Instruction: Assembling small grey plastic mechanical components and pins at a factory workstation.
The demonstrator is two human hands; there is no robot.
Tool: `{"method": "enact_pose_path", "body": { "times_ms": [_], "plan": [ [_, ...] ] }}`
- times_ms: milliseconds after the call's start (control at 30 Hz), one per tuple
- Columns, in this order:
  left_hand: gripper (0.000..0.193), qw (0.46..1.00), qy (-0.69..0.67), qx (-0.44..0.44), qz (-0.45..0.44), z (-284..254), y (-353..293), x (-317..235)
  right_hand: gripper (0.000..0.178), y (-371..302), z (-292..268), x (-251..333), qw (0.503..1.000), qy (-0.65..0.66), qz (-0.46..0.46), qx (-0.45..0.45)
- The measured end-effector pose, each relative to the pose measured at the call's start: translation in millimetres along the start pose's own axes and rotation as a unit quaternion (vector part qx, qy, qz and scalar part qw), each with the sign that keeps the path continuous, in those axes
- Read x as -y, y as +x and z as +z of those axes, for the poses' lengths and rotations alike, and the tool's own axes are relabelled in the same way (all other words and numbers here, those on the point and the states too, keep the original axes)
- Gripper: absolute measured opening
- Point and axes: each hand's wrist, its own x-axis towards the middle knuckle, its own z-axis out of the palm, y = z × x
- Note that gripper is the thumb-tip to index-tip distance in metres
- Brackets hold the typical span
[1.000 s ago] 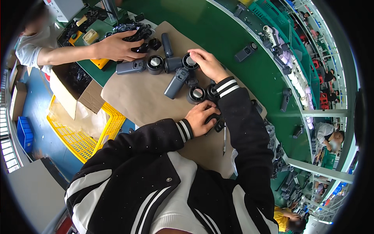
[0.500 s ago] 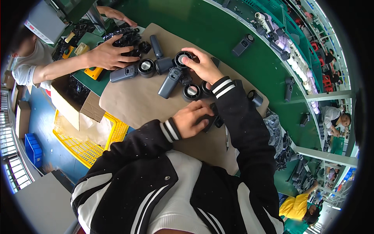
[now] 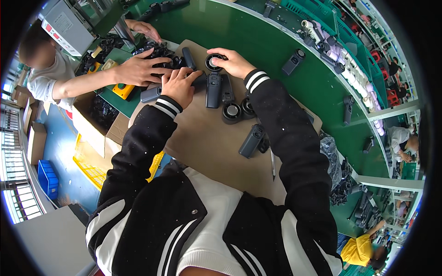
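Observation:
My right hand (image 3: 234, 64) grips the round, ring-shaped head of a dark grey handheld device (image 3: 213, 92), with the thumb on its pale centre and the handle pointing toward me. My left hand (image 3: 179, 88) reaches among the devices at the left, fingers spread over one whose head it hides; a grey handle (image 3: 150, 94) shows beside it. Another dark device (image 3: 200, 82) lies at its fingertips. Two round heads (image 3: 231, 112) sit just below the gripped device. Closer to me, a separate dark device (image 3: 252, 140) lies on the brown paper (image 3: 207, 142).
A co-worker's hand (image 3: 140, 69) is close to my left hand, by a pile of black plastic-wrapped parts (image 3: 161, 53). A pen (image 3: 273, 165) lies at the paper's right. More devices (image 3: 293, 62) rest on the green table (image 3: 258, 41). An open cardboard box (image 3: 115, 131) stands at left.
My left hand has let go of the near device and moved up and left to the devices near the co-worker's hand. My right hand has shifted slightly left with its device, whose handle swung more upright.

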Motion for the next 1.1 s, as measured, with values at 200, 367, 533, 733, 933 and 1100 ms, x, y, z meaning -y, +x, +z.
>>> {"method": "enact_pose_path", "body": {
  "times_ms": [200,367,533,733,933,1100],
  "plan": [
    [0.046,0.999,0.024,0.044,0.005,1,2,14,0.037,19,4,-27,0.999,-0.009,0.036,0.009],
    [0.049,0.999,-0.01,0.04,-0.024,1,-2,8,0.039,14,7,-11,0.984,-0.16,0.08,-0.02],
    [0.049,1.0,-0.001,0.014,-0.015,0,-6,0,0.043,-19,-17,20,0.981,-0.187,0.059,-0.01],
    [0.05,0.986,-0.146,-0.032,0.08,3,-14,-50,0.043,-110,-72,75,0.992,-0.063,0.091,0.052],
    [0.049,0.943,-0.294,0.066,0.143,19,-24,-102,0.036,-215,-96,106,0.991,-0.045,0.104,-0.075],
    [0.047,0.936,-0.304,0.015,0.179,36,-18,-96,0.024,-280,-74,103,0.967,0.002,0.208,-0.144]
  ]
}}
